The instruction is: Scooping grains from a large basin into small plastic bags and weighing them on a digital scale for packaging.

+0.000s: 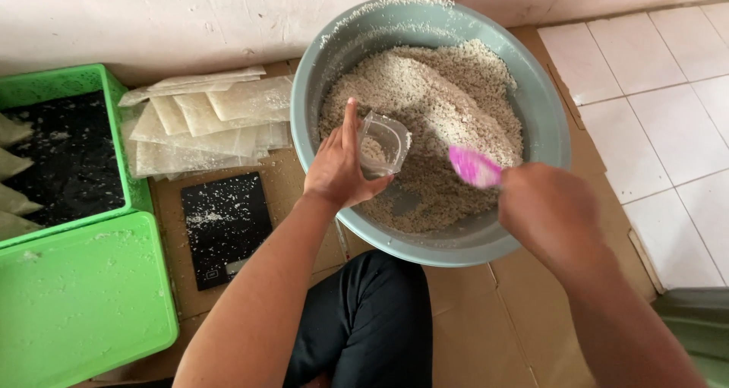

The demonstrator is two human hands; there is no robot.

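Note:
A large grey-green basin [547, 122] on the floor holds a heap of pale crumbly grain mix [433, 99]. My left hand [338, 168] grips a small clear plastic cup [382, 143] tilted over the near side of the basin, with a little mix inside. My right hand [550, 209] holds a pink scoop [474, 166], whose blade points left toward the cup, just above the mix.
A stack of clear plastic bags [205, 126] lies left of the basin. In front of it sits a black flat scale [225, 227] dusted with crumbs. A green crate [72, 149] and a green lid [80, 301] sit at far left. Cardboard covers the floor; white tiles lie right.

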